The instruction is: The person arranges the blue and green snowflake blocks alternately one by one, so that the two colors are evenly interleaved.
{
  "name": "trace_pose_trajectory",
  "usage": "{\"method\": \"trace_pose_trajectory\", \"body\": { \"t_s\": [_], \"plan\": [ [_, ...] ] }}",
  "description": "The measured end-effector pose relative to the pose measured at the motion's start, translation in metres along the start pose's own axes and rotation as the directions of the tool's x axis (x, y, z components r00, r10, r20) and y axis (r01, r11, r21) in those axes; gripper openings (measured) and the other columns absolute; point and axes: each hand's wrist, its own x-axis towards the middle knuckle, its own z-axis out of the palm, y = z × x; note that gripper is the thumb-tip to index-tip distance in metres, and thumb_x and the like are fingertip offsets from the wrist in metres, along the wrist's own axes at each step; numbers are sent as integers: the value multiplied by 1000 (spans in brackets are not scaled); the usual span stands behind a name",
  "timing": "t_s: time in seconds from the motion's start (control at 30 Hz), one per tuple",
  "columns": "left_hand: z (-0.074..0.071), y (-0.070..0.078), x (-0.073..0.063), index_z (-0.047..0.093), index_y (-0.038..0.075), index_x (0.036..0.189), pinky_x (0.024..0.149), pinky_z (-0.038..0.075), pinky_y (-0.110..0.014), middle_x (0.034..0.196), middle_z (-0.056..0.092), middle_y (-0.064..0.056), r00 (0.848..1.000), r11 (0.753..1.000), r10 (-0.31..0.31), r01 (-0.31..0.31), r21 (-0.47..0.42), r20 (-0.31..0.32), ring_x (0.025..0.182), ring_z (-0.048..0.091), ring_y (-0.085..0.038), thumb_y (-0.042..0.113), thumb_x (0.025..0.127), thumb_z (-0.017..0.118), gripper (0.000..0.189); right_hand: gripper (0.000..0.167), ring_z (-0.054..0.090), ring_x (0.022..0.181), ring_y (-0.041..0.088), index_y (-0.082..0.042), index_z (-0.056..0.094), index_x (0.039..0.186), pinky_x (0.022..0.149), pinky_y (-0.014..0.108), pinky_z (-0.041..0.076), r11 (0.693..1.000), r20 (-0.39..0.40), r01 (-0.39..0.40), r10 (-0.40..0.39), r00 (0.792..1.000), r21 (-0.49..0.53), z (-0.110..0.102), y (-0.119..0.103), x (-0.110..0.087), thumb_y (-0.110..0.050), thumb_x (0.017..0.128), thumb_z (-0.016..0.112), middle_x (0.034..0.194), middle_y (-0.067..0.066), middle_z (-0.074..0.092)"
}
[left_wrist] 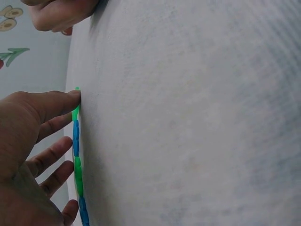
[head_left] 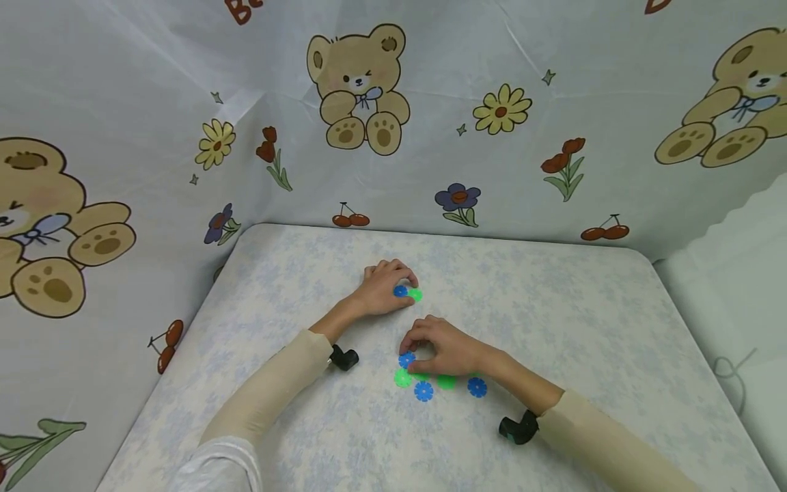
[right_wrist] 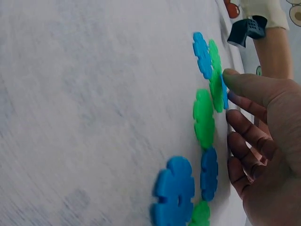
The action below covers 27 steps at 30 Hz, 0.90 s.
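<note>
On the pale, blue-mottled table (head_left: 553, 294) before us, a left hand (head_left: 380, 290) pinches a notched green plastic disc (head_left: 415, 295) beside a blue one (head_left: 401, 291), while the right hand (head_left: 451, 345) pinches a notched blue plastic disc (head_left: 406, 359) by more discs (head_left: 423, 391), apparently mid-joining, with slot alignment probably needed next.

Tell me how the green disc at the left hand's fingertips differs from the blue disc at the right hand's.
Colour: the green disc is bright green, the blue disc a mid blue.
Hand: the left hand pinches the green disc, the right hand the blue disc.
Place: the green disc is nearer the far edge of the table, the blue disc closer to the head camera.
Shared: both are thin and round.
</note>
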Motion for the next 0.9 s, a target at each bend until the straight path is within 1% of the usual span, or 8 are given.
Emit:
{"method": "trace_pose_trajectory", "body": {
  "t_s": [0.1,0.23,0.33,0.53,0.7,0.8,0.9],
  "plan": [
    [0,1,0,70,26,124,116,29,-64,143,58,-1,1000,1000,-2,2,-7,-2,134,50,-30,36,101,77,26,19,61,109,11,-24,77,117,103,38,45,1000,7,-1,1,1000,-7,1,-4,0,-29,99,80,115,-7,72],
    [0,1,-1,71,26,124,116,29,-64,143,58,-2,1000,1000,-1,1,-14,-4,134,50,-30,36,101,77,25,17,61,109,13,-23,76,116,103,38,47,999,11,-41,41,999,-5,0,-8,1,-27,100,79,114,-6,70],
    [0,1,-1,72,26,124,116,29,-64,143,58,-2,1000,1000,1,-1,-14,-8,133,50,-30,36,101,77,26,17,60,109,11,-22,74,115,104,38,47,998,12,-57,57,998,-14,1,-8,2,-27,100,79,114,-6,69],
    [-1,1,-2,71,26,124,116,29,-64,144,57,-2,1000,1000,-3,3,-18,-1,133,50,-30,36,101,77,26,19,60,110,11,-20,71,114,105,38,48,998,0,-63,63,998,7,1,-8,2,-27,99,80,113,-6,70],
    [-1,1,-2,71,26,124,116,29,-64,144,57,-2,1000,1000,-8,9,-22,8,133,49,-30,36,101,77,27,17,59,111,13,-20,70,112,102,34,50,997,-8,-74,74,997,37,1,-8,1,-27,99,80,111,-7,71],
    [-1,1,-2,71,26,124,116,28,-63,144,57,-2,1000,1000,-10,10,-25,7,133,49,-30,36,100,78,27,16,58,110,14,-21,71,111,99,33,50,997,-22,-72,72,997,39,0,-6,1,-27,99,80,110,-7,71],
    [0,0,-2,71,27,124,115,29,-63,144,57,-2,1000,1000,-9,9,-23,4,134,49,-30,37,100,78,26,17,60,111,15,-20,71,112,100,34,52,997,-38,-69,71,997,43,-2,-3,0,-26,100,80,112,-5,72]
  ]
}}
